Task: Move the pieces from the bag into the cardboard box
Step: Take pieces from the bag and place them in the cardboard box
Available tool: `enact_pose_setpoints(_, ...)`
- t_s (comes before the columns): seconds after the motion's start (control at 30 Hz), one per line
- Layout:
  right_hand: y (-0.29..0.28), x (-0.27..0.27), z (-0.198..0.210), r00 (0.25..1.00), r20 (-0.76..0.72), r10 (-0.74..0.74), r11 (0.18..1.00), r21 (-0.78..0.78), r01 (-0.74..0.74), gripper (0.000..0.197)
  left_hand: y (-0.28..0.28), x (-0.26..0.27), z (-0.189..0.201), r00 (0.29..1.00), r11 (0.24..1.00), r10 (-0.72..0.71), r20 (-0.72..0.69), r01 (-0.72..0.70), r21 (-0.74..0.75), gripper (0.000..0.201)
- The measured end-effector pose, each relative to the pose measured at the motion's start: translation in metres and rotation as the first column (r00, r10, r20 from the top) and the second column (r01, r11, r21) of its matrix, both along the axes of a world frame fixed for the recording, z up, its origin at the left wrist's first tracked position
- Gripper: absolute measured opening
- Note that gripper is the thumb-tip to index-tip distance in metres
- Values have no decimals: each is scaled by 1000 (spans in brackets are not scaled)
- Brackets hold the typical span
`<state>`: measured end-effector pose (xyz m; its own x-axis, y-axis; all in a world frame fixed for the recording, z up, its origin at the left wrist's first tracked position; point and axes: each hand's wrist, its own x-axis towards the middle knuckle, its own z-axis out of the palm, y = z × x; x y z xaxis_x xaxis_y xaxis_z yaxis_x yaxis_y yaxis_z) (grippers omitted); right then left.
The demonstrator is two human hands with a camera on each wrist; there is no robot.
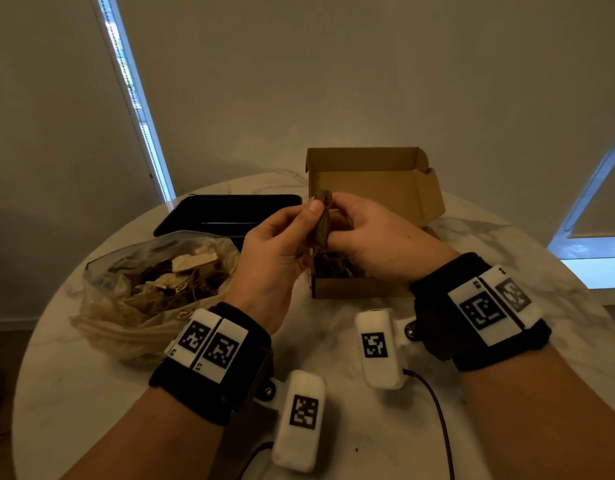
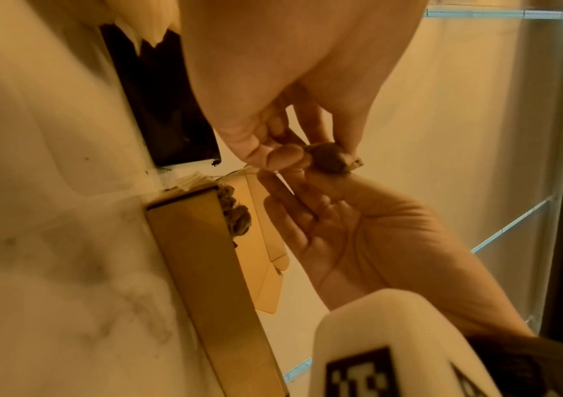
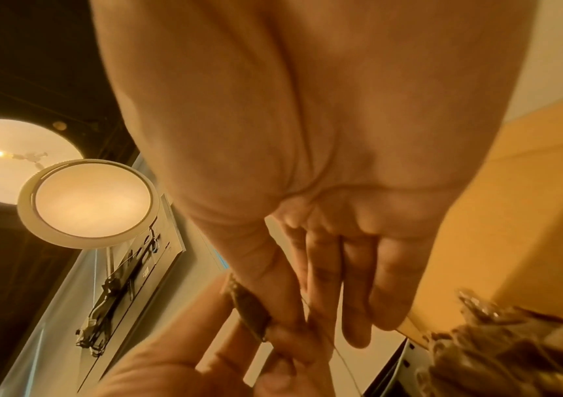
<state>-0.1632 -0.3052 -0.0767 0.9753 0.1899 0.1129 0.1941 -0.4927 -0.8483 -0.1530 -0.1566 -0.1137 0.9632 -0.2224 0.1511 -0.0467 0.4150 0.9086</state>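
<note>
A home: round marble table (image 1: pixel 507 237) by blinds (image 1: pixel 56 98) (ceiling lamp (image 3: pixel 93 198) overhead).

cardboard box (image 1: pixel 354 289) open-topped, raised lid (image 1: pixel 365 161) behind, bag (image 1: pixel 126 306) left

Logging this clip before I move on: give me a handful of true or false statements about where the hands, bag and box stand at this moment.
1. Both hands hold one brown piece together. True: left hand and right hand pinch it.
2. The cardboard box is closed. False: its lid stands open.
3. The bag is empty. False: it holds many pieces.
4. The box already holds some pieces. True.
5. The bag lies right of the box. False: it lies on the left.
</note>
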Motion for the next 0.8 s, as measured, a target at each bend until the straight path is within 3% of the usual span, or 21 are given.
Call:
enact_pose_setpoints(0.27,-1,-4,-1,999,-31,-43,988,150,47,10,4,2,0,996,991,89,-4,-89,-95,17)
enact_pose_setpoints(0.47,-1,-5,3,998,-45,-43,987,152,49,12,4,7,-4,969,967,240,-52,-243,-80,8)
enact_pose_setpoints(0.6,-5,-6,8,987,114,-112,986,133,97,20,6,12,-9,951,953,294,-98,-299,-40,6)
enact_pose_setpoints(0.7,-6,-7,12,951,266,-156,973,207,101,16,4,9,-10,974,978,207,-91,-207,8,9)
enact_pose_setpoints(0.8,-5,-5,12,928,321,-187,957,274,99,14,-1,3,-7,999,996,10,-53,-6,88,13)
